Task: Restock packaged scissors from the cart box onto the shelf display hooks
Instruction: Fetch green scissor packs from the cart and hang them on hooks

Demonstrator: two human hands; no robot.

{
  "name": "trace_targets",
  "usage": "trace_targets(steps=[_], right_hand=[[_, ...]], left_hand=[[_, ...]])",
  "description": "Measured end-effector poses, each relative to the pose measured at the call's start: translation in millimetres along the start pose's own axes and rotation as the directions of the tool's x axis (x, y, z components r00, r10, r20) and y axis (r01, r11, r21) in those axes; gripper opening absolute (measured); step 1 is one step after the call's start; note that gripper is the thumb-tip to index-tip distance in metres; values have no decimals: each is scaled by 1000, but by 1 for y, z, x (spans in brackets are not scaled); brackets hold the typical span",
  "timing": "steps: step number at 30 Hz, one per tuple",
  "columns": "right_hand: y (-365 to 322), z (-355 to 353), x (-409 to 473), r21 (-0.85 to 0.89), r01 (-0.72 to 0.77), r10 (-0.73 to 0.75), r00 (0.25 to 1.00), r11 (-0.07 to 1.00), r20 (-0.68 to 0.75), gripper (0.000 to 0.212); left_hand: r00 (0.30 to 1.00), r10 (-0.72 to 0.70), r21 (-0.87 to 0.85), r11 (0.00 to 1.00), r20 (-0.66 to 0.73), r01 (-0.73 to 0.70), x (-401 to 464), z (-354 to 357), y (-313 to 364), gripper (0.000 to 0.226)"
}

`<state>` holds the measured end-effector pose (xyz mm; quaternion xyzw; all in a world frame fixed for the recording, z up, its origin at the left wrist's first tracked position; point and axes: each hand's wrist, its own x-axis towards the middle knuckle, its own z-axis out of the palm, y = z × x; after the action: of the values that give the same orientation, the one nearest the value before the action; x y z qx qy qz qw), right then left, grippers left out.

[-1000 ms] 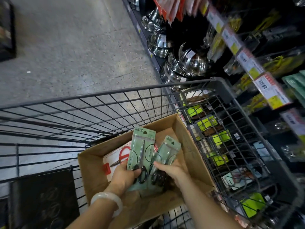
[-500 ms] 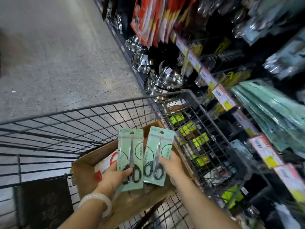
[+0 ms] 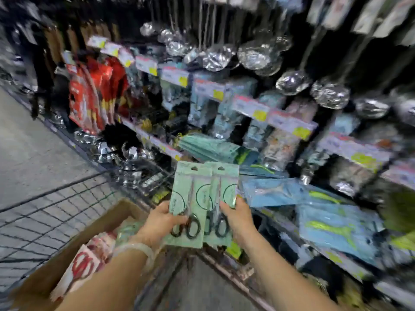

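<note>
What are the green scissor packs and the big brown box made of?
The two green scissor packs look like matte printed card, probably with clear plastic over the scissors: flat, stiff, with a punched hang hole on top. The scissor handles look like glossy black plastic. The brown box looks like plain cardboard: dull brown, with a folded flap. Motion blur leaves finer detail uncertain.

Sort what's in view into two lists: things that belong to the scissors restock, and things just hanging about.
Job:
left scissors pack in left hand
right scissors pack in right hand
cardboard box
cart

Not the job:
ladles
red packets
price tags
</note>
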<state>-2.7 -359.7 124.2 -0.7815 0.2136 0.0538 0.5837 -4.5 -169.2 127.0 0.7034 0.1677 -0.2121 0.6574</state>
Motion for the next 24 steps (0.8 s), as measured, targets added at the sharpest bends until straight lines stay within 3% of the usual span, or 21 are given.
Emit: trace_targets(steps=[3,4,7,10,15,22,24], right_hand=[[24,-95,-61,63,37,-27,987,997,-157,5],[34,-126,-84,79,38,-20,977,996,-210,3],[58,-207,-147,111,21,21,932,994,-361,28],[89,-290,-210,172,-3,88,868,985,-488,24],[141,-401,-293,301,-14,204,766,953,-609,54],[218,-501,-349,420,-9,345,585,908,-734,50],[228,-526,-359,435,2,361,553,901,-751,38]], left_hand=[[987,47,117,991,155,-66,-47,86,5,37],[978,58,128,988,202,-85,-66,117,4,33],[946,91,117,984,311,-133,-121,202,-2,21],[886,120,106,977,448,-186,-180,287,-10,29],[756,110,104,968,645,-229,-260,404,-26,21],[650,21,240,920,760,-310,-305,522,-55,20],[633,-12,275,907,774,-320,-310,552,-60,23]])
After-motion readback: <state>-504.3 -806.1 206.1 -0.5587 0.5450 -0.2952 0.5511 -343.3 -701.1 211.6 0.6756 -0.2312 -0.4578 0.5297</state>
